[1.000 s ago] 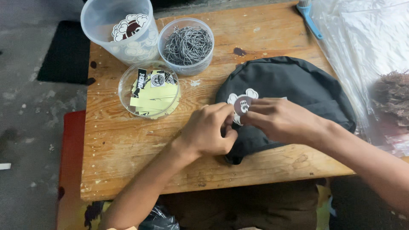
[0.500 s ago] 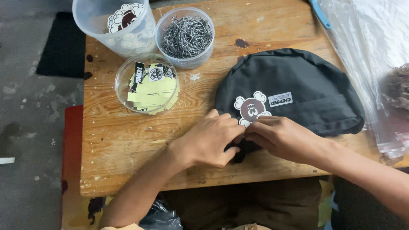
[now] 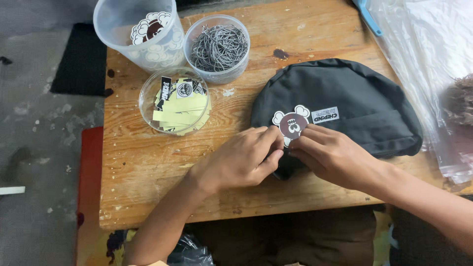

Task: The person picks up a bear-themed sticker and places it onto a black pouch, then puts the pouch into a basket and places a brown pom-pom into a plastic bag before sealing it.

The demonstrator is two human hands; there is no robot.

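Note:
A black fabric bag (image 3: 345, 93) lies on the wooden table (image 3: 148, 162). A round brown-and-white charm (image 3: 291, 121) rests on the bag's lower left part, beside a small white label. My left hand (image 3: 244, 157) and my right hand (image 3: 331, 155) meet just below the charm, fingertips pinched together at its lower edge over the bag's corner. What the fingers pinch is hidden; it looks like the charm's attachment.
A tall clear tub (image 3: 140, 29) with more charms, a round tub of metal ball chains (image 3: 218, 47) and a shallow clear dish of yellow tags (image 3: 175, 101) stand at the table's back left. Clear plastic bags (image 3: 433, 54) lie to the right. A red edge (image 3: 88, 177) borders the table's left.
Both hands slid a little lower on the bag, uncovering the charm, which now lies in plain sight above the fingertips. The bag's label came into view.

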